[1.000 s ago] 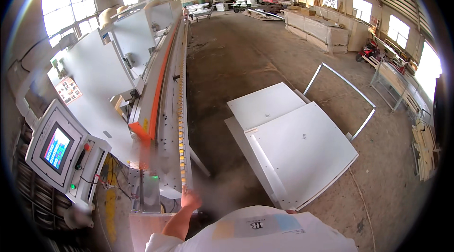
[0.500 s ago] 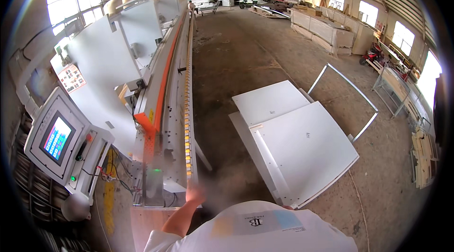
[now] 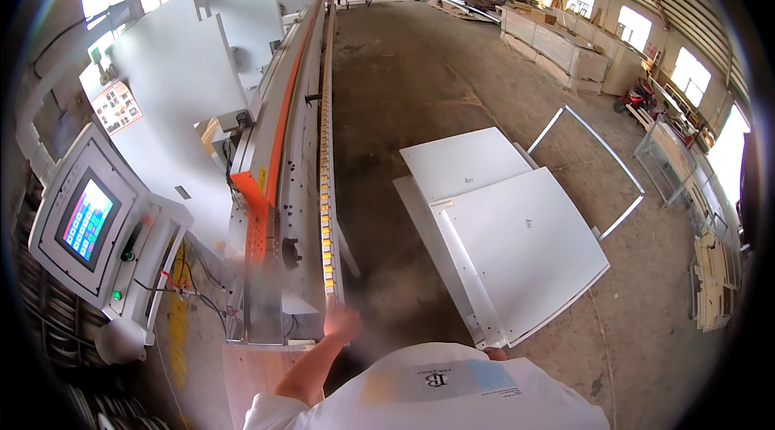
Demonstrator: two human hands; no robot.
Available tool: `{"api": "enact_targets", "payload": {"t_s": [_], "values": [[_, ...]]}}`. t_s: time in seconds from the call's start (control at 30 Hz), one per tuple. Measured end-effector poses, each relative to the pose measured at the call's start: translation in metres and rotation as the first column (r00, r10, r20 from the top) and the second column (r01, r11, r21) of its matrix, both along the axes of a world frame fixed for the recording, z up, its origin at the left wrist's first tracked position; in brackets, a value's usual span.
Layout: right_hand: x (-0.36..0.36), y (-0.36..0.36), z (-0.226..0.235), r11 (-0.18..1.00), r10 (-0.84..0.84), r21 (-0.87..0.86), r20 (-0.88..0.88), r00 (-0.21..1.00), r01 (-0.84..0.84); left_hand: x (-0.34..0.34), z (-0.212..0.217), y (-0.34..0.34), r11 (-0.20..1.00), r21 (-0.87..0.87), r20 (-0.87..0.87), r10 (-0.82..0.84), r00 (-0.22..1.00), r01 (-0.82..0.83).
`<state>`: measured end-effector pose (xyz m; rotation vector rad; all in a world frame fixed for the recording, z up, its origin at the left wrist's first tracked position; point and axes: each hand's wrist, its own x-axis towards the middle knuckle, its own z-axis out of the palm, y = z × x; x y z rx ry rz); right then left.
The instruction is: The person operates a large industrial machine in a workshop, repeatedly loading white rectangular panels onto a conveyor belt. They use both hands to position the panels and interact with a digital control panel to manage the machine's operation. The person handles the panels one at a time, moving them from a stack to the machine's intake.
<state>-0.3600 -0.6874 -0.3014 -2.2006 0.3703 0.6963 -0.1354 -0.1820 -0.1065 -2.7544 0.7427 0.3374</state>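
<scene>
My left hand (image 3: 343,323) is closed at the near end of a long rail with yellow and white rollers (image 3: 326,224). The rail runs along the right side of a long white machine (image 3: 182,99) with an orange strip. Fingers on that hand are blurred. Of my right hand (image 3: 495,354) only a small part shows, past my shirt and by the near edge of the stacked white panels (image 3: 529,244); its fingers are hidden. The top panels overlap at a slant and carry small marks.
On the left stands a control panel (image 3: 87,220) with a lit screen. An orange bracket (image 3: 254,208) rises from the machine's near end. A metal frame (image 3: 605,139) sticks out beyond the panels. Wood pieces (image 3: 714,281) lean at far right; pale crates (image 3: 557,50) stand farther back.
My view has shifted slightly, so the machine and control panel sit a little higher and the control panel farther left. My left hand stays at the rail's end.
</scene>
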Motion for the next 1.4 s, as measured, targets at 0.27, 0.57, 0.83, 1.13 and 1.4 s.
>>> {"api": "enact_targets", "payload": {"t_s": [0.27, 0.57, 0.83, 1.13, 1.4], "values": [[0.017, -0.022, -0.009, 0.993, 0.087, 0.079, 0.059, 0.994, -0.092, 0.001, 0.019, -0.008, 0.999, -0.047, 0.001, -0.026, 1.000, 0.026], [0.046, -0.039, -0.036, 0.975, 0.048, 0.217, 0.024, 0.999, -0.052, 0.004, 0.041, -0.020, 0.995, 0.096, -0.069, 0.005, 0.998, 0.002], [0.060, -0.072, -0.060, 0.967, 0.116, 0.213, 0.108, 0.987, -0.137, 0.002, 0.064, -0.037, 0.990, 0.087, -0.079, 0.122, 0.989, -0.116], [0.068, -0.120, -0.099, 0.956, 0.102, 0.244, 0.245, 0.964, -0.163, 0.004, 0.016, -0.027, 0.987, -0.064, 0.059, 0.152, 0.987, -0.148], [0.091, -0.125, -0.086, 0.993, 0.114, 0.025, 0.047, 0.992, -0.115, 0.006, 0.067, -0.061, 0.974, 0.081, -0.029, 0.215, 0.976, -0.212]]}}
